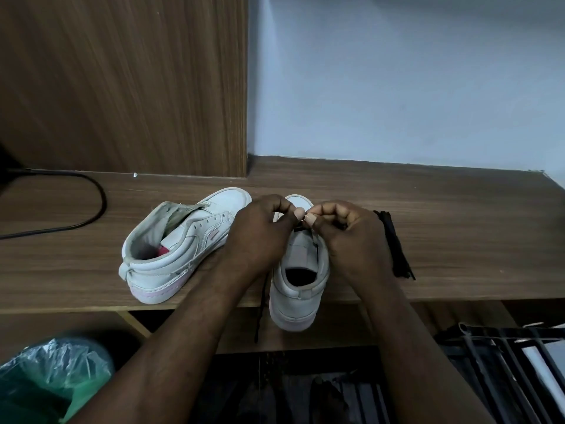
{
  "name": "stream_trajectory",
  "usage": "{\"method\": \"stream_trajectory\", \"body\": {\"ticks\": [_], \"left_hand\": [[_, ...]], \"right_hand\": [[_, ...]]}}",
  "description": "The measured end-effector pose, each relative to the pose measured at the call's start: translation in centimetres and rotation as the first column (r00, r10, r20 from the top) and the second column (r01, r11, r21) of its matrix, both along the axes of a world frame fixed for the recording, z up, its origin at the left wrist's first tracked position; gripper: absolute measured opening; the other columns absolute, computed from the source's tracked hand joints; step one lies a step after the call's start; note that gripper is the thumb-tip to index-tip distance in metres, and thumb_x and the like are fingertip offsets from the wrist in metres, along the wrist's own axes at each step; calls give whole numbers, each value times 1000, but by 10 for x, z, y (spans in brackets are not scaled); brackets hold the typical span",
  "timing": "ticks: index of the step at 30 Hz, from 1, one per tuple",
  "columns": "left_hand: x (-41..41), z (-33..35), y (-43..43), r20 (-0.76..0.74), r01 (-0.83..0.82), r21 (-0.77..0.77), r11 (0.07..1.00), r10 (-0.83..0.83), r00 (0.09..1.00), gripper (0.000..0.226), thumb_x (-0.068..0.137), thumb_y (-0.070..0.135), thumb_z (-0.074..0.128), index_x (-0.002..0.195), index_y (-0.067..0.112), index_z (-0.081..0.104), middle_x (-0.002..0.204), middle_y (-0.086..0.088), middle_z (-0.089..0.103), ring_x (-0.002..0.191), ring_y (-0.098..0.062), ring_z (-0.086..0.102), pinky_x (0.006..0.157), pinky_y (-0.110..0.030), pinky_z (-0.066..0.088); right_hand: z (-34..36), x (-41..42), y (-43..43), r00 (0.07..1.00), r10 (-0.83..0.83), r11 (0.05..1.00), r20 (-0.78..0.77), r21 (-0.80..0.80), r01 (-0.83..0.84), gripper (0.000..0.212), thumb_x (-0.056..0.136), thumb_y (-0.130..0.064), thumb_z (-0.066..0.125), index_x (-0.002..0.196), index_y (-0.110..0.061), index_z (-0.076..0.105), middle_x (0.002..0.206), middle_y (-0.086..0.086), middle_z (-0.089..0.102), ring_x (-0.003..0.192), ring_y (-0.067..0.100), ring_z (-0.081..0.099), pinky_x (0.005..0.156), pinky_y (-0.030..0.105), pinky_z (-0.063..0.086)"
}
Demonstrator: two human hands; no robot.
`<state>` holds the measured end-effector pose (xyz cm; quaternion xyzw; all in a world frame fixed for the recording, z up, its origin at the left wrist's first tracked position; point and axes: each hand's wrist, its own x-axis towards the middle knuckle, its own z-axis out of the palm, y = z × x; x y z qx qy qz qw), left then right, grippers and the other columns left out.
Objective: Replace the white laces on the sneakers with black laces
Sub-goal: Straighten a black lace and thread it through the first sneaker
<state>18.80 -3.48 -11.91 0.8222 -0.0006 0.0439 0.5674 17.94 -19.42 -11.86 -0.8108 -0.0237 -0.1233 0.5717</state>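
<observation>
The sneaker (301, 270) you are lacing stands at the front edge of the counter (458, 224), toe toward the back wall, and its heel juts out past that edge. That is your first risk: a hard tug on the black lace (263, 301) could, I judge, drag the sneaker off the counter. The long free end of the lace hangs down over the front edge along the sneaker's left side. Its weight, or a snag on your left forearm, could pull the short end back out of the eyelet. The tip is hidden between your fingertips, so I cannot tell whether it is through a hole; a missed hole would leave the two sides uneven.

Your left hand (260, 234) is curled, thumb and forefinger pinching the lace above the front eyelets. Your right hand (351, 240) meets it there, fingers bent, pinching the same lace; the thumbs almost touch. Both forearms reach across the front edge.

The other sneaker (183, 240) lies tilted and unlaced, just left of your left hand. A bundle of spare laces (396, 249) lies just right of your right hand. A cable (91, 194) curves near the counter's left edge.
</observation>
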Motion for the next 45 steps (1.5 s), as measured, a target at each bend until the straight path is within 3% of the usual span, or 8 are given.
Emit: {"method": "stream_trajectory", "body": {"ticks": [4, 10, 16, 19, 21, 30, 36, 45], "left_hand": [[0, -3, -3, 49, -59, 58, 997, 56, 997, 16, 97, 34, 68, 87, 22, 70, 87, 10, 71, 80, -5, 61, 73, -29, 45], [-2, -1, -6, 35, -76, -44, 996, 78, 996, 15, 95, 30, 71, 82, 23, 71, 72, 13, 75, 71, -3, 69, 71, -28, 51], [-1, -4, -8, -25, -44, -82, 996, 42, 999, 13, 90, 25, 78, 77, 23, 78, 71, 11, 76, 74, -6, 73, 80, -34, 59], [3, -6, -15, -48, -8, 10, 1000, 8, 999, 14, 89, 30, 79, 77, 25, 80, 71, 14, 75, 72, -1, 71, 74, -21, 55], [5, -7, -19, -43, 2, 118, 993, 3, 999, 16, 89, 34, 78, 75, 27, 79, 70, 18, 74, 70, 4, 68, 65, -12, 48], [6, -7, -26, 27, -23, 274, 961, 16, 1000, 14, 88, 34, 73, 78, 26, 78, 72, 12, 73, 71, -3, 66, 69, -29, 53], [4, -8, -27, 71, -37, 371, 928, 12, 997, 16, 89, 38, 70, 76, 29, 74, 66, 15, 67, 66, 0, 62, 57, -17, 40], [7, -9, -32, 65, -13, 468, 883, -20, 998, 22, 97, 38, 60, 83, 25, 71, 75, 6, 69, 73, -14, 63, 66, -32, 47]], "right_hand": [[3, -3, 0, 999, -33, 999, 0, -38, 33, 9, 89, -18, 80, 94, -25, 77, 86, -9, 76, 80, 4, 71, 69, 15, 55], [4, -9, -6, 1000, -8, 888, 2, -460, 8, 12, 83, -23, 77, 87, -29, 68, 79, -13, 66, 72, 2, 62, 62, 21, 51], [8, -11, -6, 977, -173, 943, -123, -307, 129, 19, 86, -28, 71, 67, -30, 70, 68, -19, 69, 65, -3, 64, 58, 19, 48], [7, -13, -14, 966, -167, 966, -197, -229, 120, 38, 88, -25, 67, 50, -23, 61, 48, -11, 55, 44, 2, 47, 46, 15, 37], [5, -13, -19, 956, -165, 975, -244, -187, 120, 33, 85, -25, 66, 55, -13, 62, 48, -7, 50, 46, 5, 43, 48, 24, 38], [0, -6, -26, 938, -21, 982, -345, 167, 83, 48, 68, -27, 64, 83, 18, 57, 74, 27, 56, 73, 27, 53, 67, 46, 49], [-4, -5, -26, 934, -1, 978, -358, 195, 76, 33, 72, -22, 65, 81, 9, 67, 92, 37, 64, 79, 34, 63, 82, 68, 54], [-8, -5, -29, 944, -18, 988, -329, 138, 67, 26, 73, -27, 63, 78, -3, 73, 85, 21, 71, 76, 26, 69, 78, 54, 60]]}}
